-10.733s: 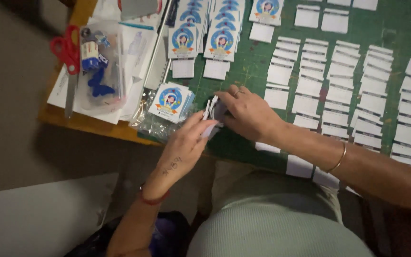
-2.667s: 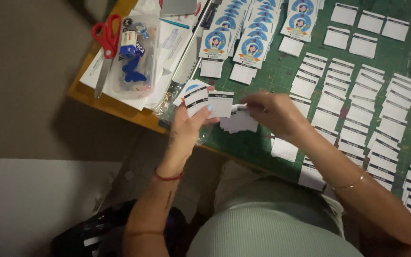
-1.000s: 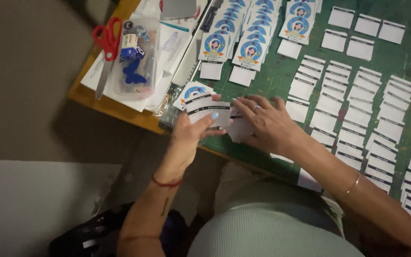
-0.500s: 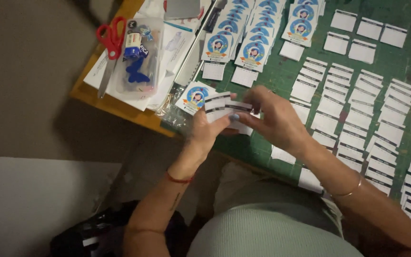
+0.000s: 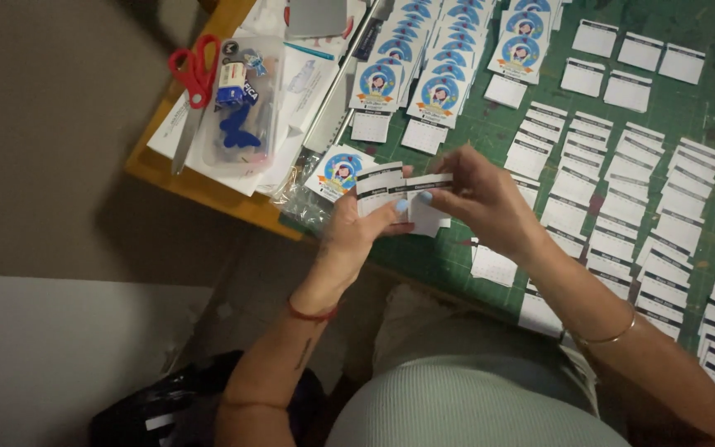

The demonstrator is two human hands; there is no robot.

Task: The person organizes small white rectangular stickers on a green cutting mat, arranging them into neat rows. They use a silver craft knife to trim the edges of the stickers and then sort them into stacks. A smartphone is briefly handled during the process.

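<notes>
Count: two hands, left (image 5: 357, 236) and right (image 5: 486, 203); one pair of red scissors (image 5: 192, 83) left of the green cutting mat (image 5: 688, 108); white slips (image 5: 639, 157) on mat too many to count.

left wrist — red cord band (image 5: 312, 313) | right wrist — thin gold bangle (image 5: 607, 338) | nails pale blue

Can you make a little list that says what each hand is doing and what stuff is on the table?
left hand: holds a fanned stack of small white cards
right hand: pinches one card at the stack's right end
green cutting mat: covered with rows of small white cards
round-picture cards: overlapping rows at the mat's top
red scissors: on papers, left end of the table
clear bag: at the table edge, below the left hand
</notes>
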